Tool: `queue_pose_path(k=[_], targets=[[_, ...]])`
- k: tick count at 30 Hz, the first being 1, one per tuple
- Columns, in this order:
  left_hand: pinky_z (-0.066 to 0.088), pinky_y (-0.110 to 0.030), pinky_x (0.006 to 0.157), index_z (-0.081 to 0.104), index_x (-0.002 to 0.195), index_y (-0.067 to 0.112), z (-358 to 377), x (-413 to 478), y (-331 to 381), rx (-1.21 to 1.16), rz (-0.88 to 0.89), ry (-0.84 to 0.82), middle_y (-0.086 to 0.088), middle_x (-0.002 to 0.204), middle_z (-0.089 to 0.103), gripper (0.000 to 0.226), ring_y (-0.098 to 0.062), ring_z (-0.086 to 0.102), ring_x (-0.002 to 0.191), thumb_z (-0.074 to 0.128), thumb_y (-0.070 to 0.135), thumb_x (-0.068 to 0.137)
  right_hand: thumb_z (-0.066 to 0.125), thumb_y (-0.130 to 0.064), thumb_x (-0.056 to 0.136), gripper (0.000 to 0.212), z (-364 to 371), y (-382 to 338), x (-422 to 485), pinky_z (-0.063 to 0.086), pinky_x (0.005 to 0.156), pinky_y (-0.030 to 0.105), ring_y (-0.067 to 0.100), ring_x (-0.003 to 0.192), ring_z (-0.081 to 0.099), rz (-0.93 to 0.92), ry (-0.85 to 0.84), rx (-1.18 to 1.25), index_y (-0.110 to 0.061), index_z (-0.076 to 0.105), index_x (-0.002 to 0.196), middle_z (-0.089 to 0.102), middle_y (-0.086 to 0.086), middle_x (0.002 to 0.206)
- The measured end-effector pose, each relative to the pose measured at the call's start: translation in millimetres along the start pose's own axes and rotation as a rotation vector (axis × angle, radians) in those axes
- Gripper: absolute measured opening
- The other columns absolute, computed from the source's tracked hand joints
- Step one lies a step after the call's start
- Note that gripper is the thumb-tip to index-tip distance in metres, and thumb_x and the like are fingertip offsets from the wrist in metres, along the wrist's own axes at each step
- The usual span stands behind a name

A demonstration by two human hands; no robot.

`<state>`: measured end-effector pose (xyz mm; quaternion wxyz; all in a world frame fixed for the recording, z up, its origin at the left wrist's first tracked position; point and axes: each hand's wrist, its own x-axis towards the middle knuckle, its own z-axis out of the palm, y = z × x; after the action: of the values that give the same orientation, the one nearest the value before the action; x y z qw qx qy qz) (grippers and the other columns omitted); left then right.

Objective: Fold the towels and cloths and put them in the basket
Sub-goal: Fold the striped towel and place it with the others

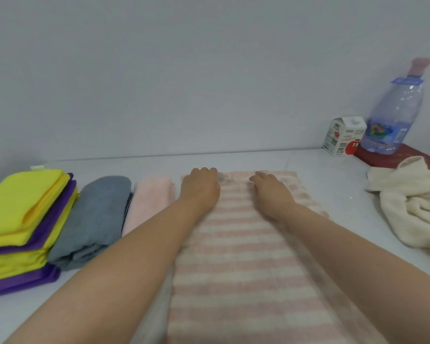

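Left hand (pixel 200 188) and right hand (pixel 271 192) are resting at the far edge of the striped towel (pixel 233 269). It is looking soft and limp, likely best lifted by its corners. I cannot tell whether the fingers (pixel 205 172) are gripping it.

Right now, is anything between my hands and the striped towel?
Nothing visible. The left hand and right hand both lie directly on the pink-striped towel, near its far end. No basket is in view.
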<state>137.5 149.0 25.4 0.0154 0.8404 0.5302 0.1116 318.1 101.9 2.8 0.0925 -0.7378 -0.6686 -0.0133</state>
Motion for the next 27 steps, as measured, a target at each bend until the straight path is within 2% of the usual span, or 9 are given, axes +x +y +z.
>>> queue_pose_path(k=[3,7,10,14,20,22,24,26,27], targets=[[0.035,-0.033,0.079,0.044,0.126,0.013,3.5,19.8,-9.2,0.121,-0.025,-0.044,-0.006,0.118,0.053,0.034,-0.026,0.045,0.110,0.035,0.011,0.093,0.040,0.003,0.087,0.044,1.2,13.1,23.1,0.042,0.093,0.039,0.029,0.120,0.041,0.010,-0.017,-0.080,-0.008,0.045,0.129,0.045,0.008,0.134],[0.037,-0.035,0.079,0.041,0.122,0.011,8.7,34.8,-23.8,0.127,-0.089,-0.131,-0.009,0.115,0.052,0.034,-0.028,0.044,0.108,0.036,0.005,0.089,0.036,-0.001,0.088,0.030,-0.8,26.7,45.2,0.034,0.077,0.034,0.028,0.113,0.044,0.085,-0.039,-0.178,-0.009,0.048,0.115,0.054,0.007,0.114],[0.039,-0.036,0.085,0.043,0.122,0.011,10.1,42.8,-32.6,0.179,-0.094,-0.139,-0.008,0.118,0.049,0.033,-0.027,0.042,0.113,0.038,0.009,0.089,0.034,-0.010,0.095,0.028,-4.1,36.1,54.7,0.034,0.080,0.033,0.026,0.111,0.045,0.094,-0.051,-0.274,-0.011,0.049,0.119,0.053,0.006,0.117],[0.040,-0.036,0.089,0.050,0.123,0.013,5.3,53.6,-42.9,0.132,-0.127,-0.237,-0.009,0.122,0.049,0.036,-0.028,0.041,0.116,0.043,0.015,0.088,0.048,-0.015,0.088,0.032,-14.2,45.3,58.2,0.038,0.086,0.033,0.027,0.109,0.046,0.122,-0.110,-0.335,-0.011,0.048,0.119,0.050,0.009,0.116],[0.046,-0.034,0.078,0.053,0.094,0.009,-6.6,56.1,-39.2,0.076,-0.065,-0.217,-0.009,0.103,0.050,0.014,-0.024,0.046,0.090,0.046,0.007,0.082,0.049,-0.002,0.084,0.015,-29.6,47.8,56.3,0.040,0.079,0.030,0.026,0.102,0.048,0.186,0.011,-0.343,-0.007,0.058,0.095,0.047,0.008,0.104],[0.042,-0.032,0.073,0.050,0.094,0.010,-7.7,52.8,-36.8,0.046,-0.040,-0.168,-0.007,0.100,0.052,0.013,-0.023,0.047,0.088,0.047,0.005,0.083,0.050,0.003,0.081,0.013,-35.2,49.2,51.2,0.040,0.070,0.028,0.020,0.080,0.051,0.221,0.052,-0.341,-0.009,0.050,0.076,0.046,0.003,0.084],[0.038,-0.030,0.069,0.049,0.102,0.013,-7.2,51.3,-37.7,0.001,-0.040,-0.132,-0.003,0.101,0.053,0.023,-0.022,0.049,0.088,0.047,0.003,0.082,0.050,0.006,0.079,0.026,-38.0,53.0,47.4,0.036,0.059,0.026,0.015,0.056,0.041,0.284,0.065,-0.288,-0.011,0.041,0.063,0.042,0.000,0.066],[0.038,-0.028,0.067,0.054,0.100,0.017,-9.2,48.9,-38.2,0.012,-0.047,-0.115,0.003,0.096,0.051,0.025,-0.022,0.053,0.091,0.050,0.003,0.081,0.049,0.004,0.081,0.027,-39.9,59.6,42.9,0.033,0.052,0.023,0.015,0.052,0.039,0.323,0.071,-0.221,-0.013,0.040,0.062,0.042,0.000,0.063],[0.038,-0.027,0.063,0.057,0.087,0.017,-11.0,47.7,-39.3,0.047,-0.040,-0.100,0.004,0.088,0.051,0.017,-0.022,0.054,0.088,0.050,0.003,0.080,0.049,0.004,0.080,0.026,-40.7,62.2,40.4,0.032,0.051,0.023,0.016,0.054,0.041,0.338,0.066,-0.191,-0.013,0.040,0.062,0.044,0.001,0.064]])
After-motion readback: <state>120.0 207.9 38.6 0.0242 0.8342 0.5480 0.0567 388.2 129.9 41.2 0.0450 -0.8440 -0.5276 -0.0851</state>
